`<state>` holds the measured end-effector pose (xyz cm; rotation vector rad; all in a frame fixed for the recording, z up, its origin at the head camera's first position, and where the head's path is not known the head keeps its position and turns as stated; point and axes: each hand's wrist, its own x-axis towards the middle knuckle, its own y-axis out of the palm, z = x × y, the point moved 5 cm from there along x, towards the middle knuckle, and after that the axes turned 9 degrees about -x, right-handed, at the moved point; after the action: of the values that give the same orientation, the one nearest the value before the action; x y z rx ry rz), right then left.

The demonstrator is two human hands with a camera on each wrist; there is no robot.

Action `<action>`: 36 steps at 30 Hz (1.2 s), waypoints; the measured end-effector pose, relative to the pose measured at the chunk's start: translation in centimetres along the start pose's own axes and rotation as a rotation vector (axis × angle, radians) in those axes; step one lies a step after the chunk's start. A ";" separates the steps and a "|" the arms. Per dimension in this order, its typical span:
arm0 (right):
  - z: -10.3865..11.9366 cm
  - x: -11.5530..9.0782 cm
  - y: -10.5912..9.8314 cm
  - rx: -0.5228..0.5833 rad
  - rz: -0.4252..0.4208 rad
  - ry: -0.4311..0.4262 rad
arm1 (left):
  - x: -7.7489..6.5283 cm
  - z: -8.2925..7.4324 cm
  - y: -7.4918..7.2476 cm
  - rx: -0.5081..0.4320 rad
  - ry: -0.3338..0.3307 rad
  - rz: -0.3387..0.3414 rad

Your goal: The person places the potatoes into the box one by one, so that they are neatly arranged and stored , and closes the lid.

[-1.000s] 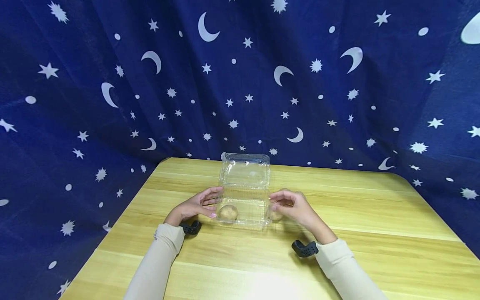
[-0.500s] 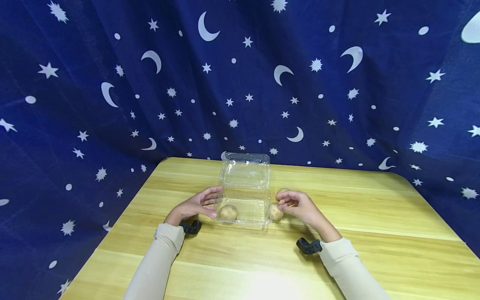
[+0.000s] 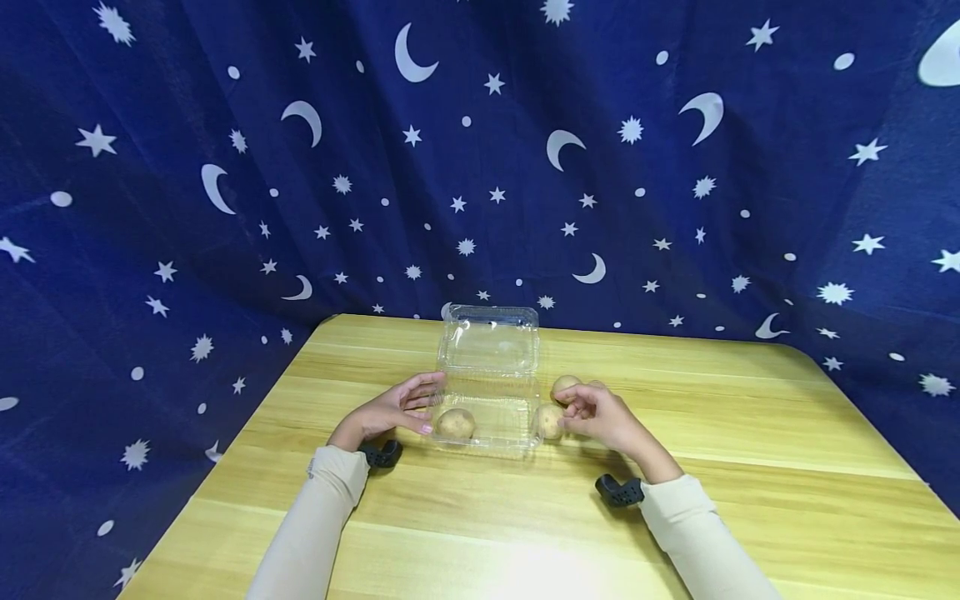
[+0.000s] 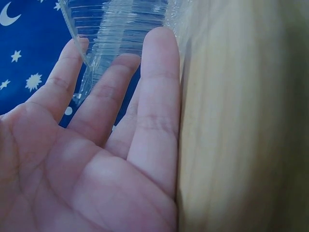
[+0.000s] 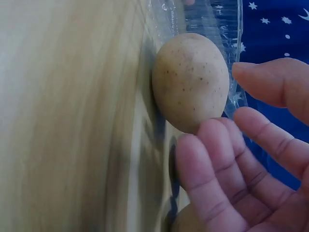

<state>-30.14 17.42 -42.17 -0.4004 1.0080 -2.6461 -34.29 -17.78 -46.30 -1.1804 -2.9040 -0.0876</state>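
Toward the counter's (image 3: 420, 508) back edge, my feed showed the left hand (image 3: 388, 411) beside the box (image 3: 504, 421), right hand (image 3: 604, 418) beside a potato (image 3: 549, 422), fingers (image 5: 195, 164) loosely parted, holding nothing.

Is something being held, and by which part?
Nothing appears held: the left hand only touches the clear container; the right hand is beside a potato.

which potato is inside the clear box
The potato at the left end of the clear box, nearest the left hand. The other potatoes in view lie outside, past the box's right side, by the right hand.
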 end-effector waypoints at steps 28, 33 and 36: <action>-1.6 -0.3 1.0 0.068 0.083 0.015 | 0.0 -0.1 0.1 -0.008 0.004 0.008; -1.8 -0.1 1.2 0.058 0.079 0.025 | 0.0 0.0 0.1 -0.008 0.004 0.007; -1.9 0.0 1.4 0.045 0.081 0.033 | 0.0 0.1 0.1 -0.008 0.003 0.003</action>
<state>-30.63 17.55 -44.54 -0.3008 0.9514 -2.6060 -34.22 -17.76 -46.37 -1.1846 -2.9018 -0.1004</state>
